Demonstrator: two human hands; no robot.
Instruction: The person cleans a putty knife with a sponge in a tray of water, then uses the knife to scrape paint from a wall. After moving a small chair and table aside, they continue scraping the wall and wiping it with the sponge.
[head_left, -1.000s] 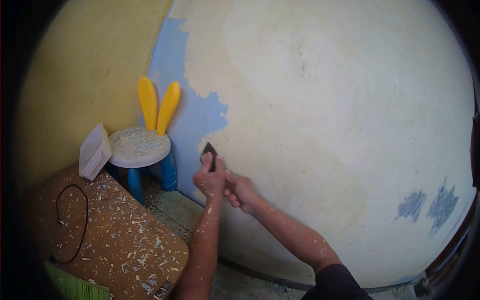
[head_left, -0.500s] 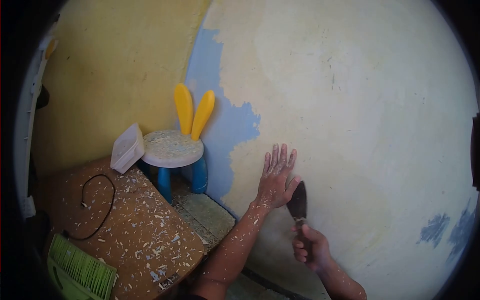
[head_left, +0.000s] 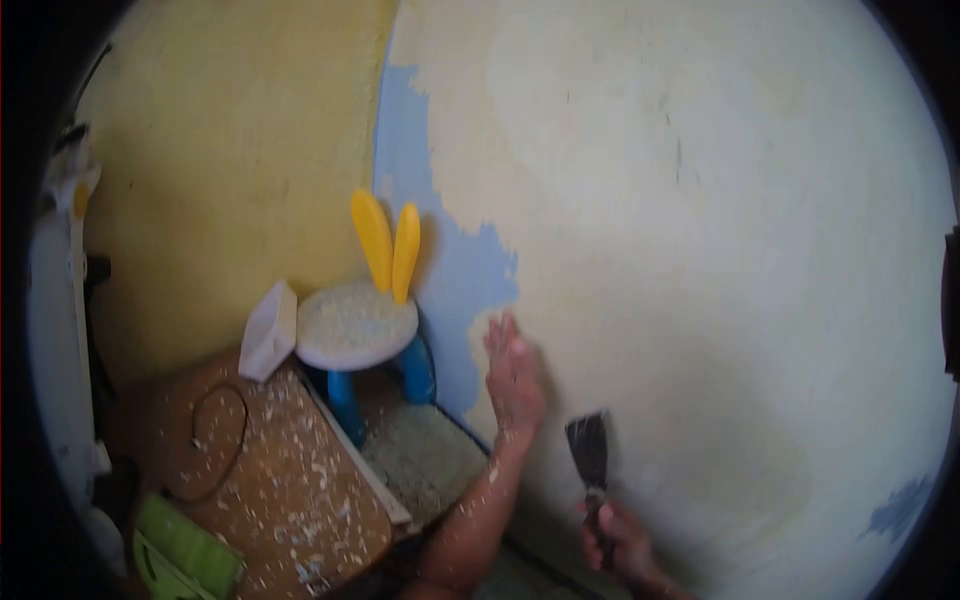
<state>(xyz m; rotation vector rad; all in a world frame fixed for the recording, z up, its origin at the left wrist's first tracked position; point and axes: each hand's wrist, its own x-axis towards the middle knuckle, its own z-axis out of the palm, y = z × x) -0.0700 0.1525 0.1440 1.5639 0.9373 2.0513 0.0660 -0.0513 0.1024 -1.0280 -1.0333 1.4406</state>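
My right hand [head_left: 622,545] is wrapped around the handle of a paint scraper [head_left: 588,448], whose dark wide blade points up close to the wall. To its left, my left hand [head_left: 515,385] is raised near the edge of the blue patch, somewhat blurred, turned side-on with its fingers pointing up and nothing in them. The wall [head_left: 650,270] in front of me is pale cream, with a ragged-edged blue area [head_left: 470,265] running down beside the corner. Pale flecks cling to my left forearm.
A white-topped stool [head_left: 358,325] with yellow ear shapes and blue legs stands in the corner. A white plastic container [head_left: 270,335] tilts against it. Paint chips litter a brown board [head_left: 330,490], where a black cable [head_left: 243,440] and a green brush [head_left: 185,545] lie.
My left hand has lifted from lying spread on the wall, turned side-on and shifted left. My right hand has lowered the scraper, away from the left hand. The view has shifted slightly.
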